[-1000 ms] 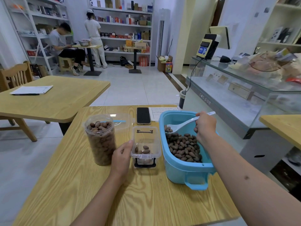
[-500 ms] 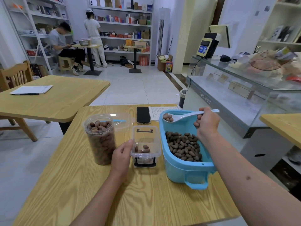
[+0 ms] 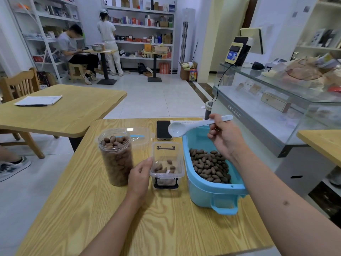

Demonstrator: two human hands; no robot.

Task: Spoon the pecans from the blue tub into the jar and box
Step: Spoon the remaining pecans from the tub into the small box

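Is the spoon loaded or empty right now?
Empty. The spoon, held by the right hand above the tub's far end, shows a bare white bowl with no pecans in it.

A phone (image 3: 163,129) lies face up at the table's (image 3: 166,228) far edge, beside some paper (image 3: 186,122). On the next table (image 3: 73,111) sit papers (image 3: 39,99) and a pen (image 3: 32,105). A glass counter (image 3: 276,100) stands right; shelves (image 3: 144,26) line the back wall.
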